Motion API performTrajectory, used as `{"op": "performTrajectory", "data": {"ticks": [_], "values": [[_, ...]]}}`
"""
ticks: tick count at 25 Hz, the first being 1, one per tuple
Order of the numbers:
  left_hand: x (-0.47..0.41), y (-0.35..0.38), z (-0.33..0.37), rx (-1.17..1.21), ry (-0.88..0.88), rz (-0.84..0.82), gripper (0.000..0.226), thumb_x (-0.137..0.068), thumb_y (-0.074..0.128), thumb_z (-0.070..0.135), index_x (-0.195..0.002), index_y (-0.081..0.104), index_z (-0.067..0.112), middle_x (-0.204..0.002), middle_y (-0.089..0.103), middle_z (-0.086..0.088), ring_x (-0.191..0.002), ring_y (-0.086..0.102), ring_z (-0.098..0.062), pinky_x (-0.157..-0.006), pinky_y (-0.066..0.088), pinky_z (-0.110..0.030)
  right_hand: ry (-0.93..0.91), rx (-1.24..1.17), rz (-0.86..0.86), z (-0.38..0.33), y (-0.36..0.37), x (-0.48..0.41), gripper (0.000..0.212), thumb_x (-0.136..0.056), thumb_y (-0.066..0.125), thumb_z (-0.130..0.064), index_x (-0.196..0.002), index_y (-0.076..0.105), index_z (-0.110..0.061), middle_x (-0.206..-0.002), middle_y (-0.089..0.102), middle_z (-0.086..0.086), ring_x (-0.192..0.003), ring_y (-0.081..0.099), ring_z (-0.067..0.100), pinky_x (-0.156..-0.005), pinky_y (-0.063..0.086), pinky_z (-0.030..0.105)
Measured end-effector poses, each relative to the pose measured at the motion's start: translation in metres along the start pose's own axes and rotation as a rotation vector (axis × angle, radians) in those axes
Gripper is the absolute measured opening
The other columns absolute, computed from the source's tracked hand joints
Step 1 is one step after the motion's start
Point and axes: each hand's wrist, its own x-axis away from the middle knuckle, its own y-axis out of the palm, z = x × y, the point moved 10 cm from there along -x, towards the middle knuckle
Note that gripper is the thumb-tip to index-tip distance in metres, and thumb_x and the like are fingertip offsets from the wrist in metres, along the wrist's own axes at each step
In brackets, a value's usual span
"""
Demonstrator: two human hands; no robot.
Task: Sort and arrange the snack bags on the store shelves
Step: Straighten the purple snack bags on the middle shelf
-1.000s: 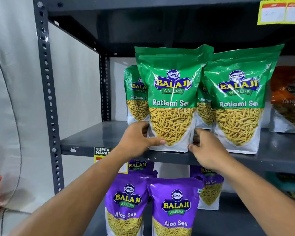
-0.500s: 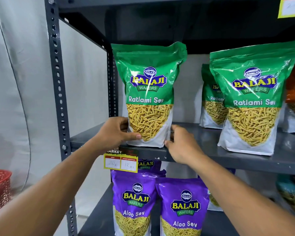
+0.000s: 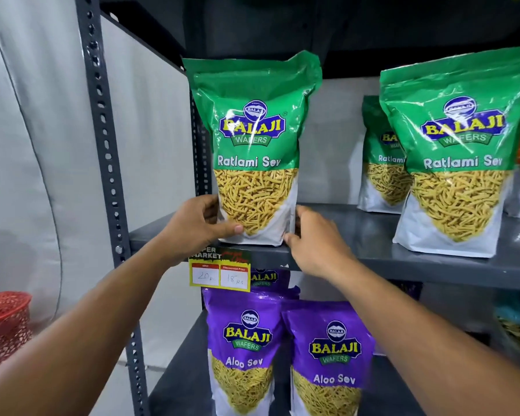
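**Both hands steady a green Ratlami Sev bag at the shelf's left end**

The left hand point(image 3: 197, 226) reaches up from the lower left, thumb laid across the front of the green Ratlami Sev bag point(image 3: 254, 151) near its base and fingers wrapped behind its left edge, gripping it. The right hand point(image 3: 317, 238) comes in from the lower right, its fingers curled against the bag's lower right corner, touching rather than clasping.

The bag stands upright at the front left of the grey metal shelf point(image 3: 357, 223), just beside the perforated upright post point(image 3: 104, 139). Well apart to the right stands a second green bag point(image 3: 460, 163), with a third point(image 3: 379, 163) behind it. A yellow price tag point(image 3: 219, 276) hangs from the shelf edge below the left hand. Two purple Aloo Sev bags point(image 3: 285, 355) stand on the shelf underneath. A red basket point(image 3: 3, 322) sits at far left.

The held bag is glossy green above, white below, with yellow sev showing through a window.
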Motion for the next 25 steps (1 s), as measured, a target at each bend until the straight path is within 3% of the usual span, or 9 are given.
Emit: {"op": "performTrajectory", "data": {"ticks": [3,6,9,11,13,16,20,22,25], "values": [[0.027,-0.012,0.013,-0.14,0.066,0.286,0.084,-0.068,0.085,0.033,-0.138,0.046,0.007,-0.137,0.054,0.004,-0.128,0.049,-0.012,-0.115,0.036,-0.038,-0.12,0.065,0.064,0.002,-0.008,0.019,0.052,-0.095,0.048,-0.006,-0.145,0.031,-0.01,-0.138,0.053,0.015,-0.129,0.045,0.035,-0.107,0.035,0.04],[0.096,0.005,0.05,-0.456,0.444,0.582,0.072,-0.08,0.069,0.03,-0.137,0.045,-0.005,-0.141,0.045,-0.005,-0.135,0.041,-0.016,-0.115,0.03,-0.024,-0.339,0.218,0.151,0.023,-0.019,0.057,0.052,-0.094,0.042,0.002,-0.145,0.032,-0.006,-0.153,0.037,0.011,-0.144,0.025,0.026,-0.12,0.017,0.041],[0.147,0.065,0.027,-0.486,0.597,0.471,0.054,-0.085,0.063,0.023,-0.129,0.05,-0.006,-0.138,0.048,-0.019,-0.134,0.044,-0.025,-0.115,0.032,-0.025,-0.543,0.363,0.212,0.063,-0.026,0.106,0.041,-0.095,0.035,0.001,-0.132,0.053,-0.004,-0.144,0.049,0.013,-0.138,0.037,0.031,-0.113,0.03,0.048],[0.17,0.112,-0.012,-0.463,0.505,0.301,0.049,-0.088,0.061,0.031,-0.127,0.05,0.003,-0.138,0.051,-0.017,-0.134,0.044,-0.022,-0.114,0.032,-0.023,-0.585,0.362,0.12,0.101,-0.017,0.134,0.041,-0.099,0.027,-0.008,-0.123,0.061,-0.005,-0.135,0.058,0.014,-0.13,0.048,0.034,-0.108,0.037,0.049],[0.186,0.154,-0.057,-0.431,0.301,0.152,0.051,-0.09,0.058,0.039,-0.131,0.049,0.012,-0.143,0.048,-0.009,-0.135,0.041,-0.014,-0.112,0.029,-0.017,-0.481,0.285,0.018,0.146,-0.003,0.152,0.036,-0.098,0.036,-0.006,-0.125,0.059,-0.007,-0.133,0.059,0.011,-0.128,0.051,0.033,-0.108,0.039,0.045],[0.193,0.198,-0.115,-0.319,-0.048,0.093,0.065,-0.082,0.066,0.033,-0.139,0.044,0.012,-0.138,0.046,0.004,-0.128,0.042,-0.01,-0.103,0.029,-0.015,-0.14,0.073,-0.109,0.218,0.02,0.166,0.049,-0.089,0.056,0.0,-0.137,0.048,-0.01,-0.142,0.049,0.003,-0.134,0.045,0.024,-0.111,0.027,0.023],[0.19,0.234,-0.167,-0.134,-0.387,0.061,0.053,-0.08,0.077,0.012,-0.124,0.048,0.011,-0.105,0.056,0.015,-0.106,0.049,-0.015,-0.085,0.035,-0.018,0.26,-0.048,-0.314,0.279,0.085,0.192,0.066,-0.088,0.064,-0.008,-0.146,0.031,-0.006,-0.152,0.038,0.013,-0.138,0.038,0.027,-0.111,0.029,0.03],[0.186,0.246,-0.19,-0.117,-0.458,0.029,0.051,-0.07,0.083,0.013,-0.111,0.051,0.014,-0.096,0.064,0.005,-0.098,0.059,-0.023,-0.081,0.047,-0.031,0.409,-0.135,-0.407,0.298,0.118,0.206,0.07,-0.087,0.066,-0.01,-0.146,0.029,-0.005,-0.152,0.037,0.014,-0.138,0.038,0.028,-0.11,0.031,0.032],[0.185,0.257,-0.248,-0.112,-0.562,0.0,0.057,-0.057,0.09,0.017,-0.103,0.056,0.009,-0.093,0.069,-0.01,-0.085,0.065,-0.03,-0.079,0.054,-0.039,0.463,-0.154,-0.428,0.312,0.147,0.211,0.065,-0.084,0.068,-0.008,-0.142,0.037,-0.006,-0.142,0.049,0.014,-0.129,0.047,0.029,-0.102,0.038,0.028]]}}
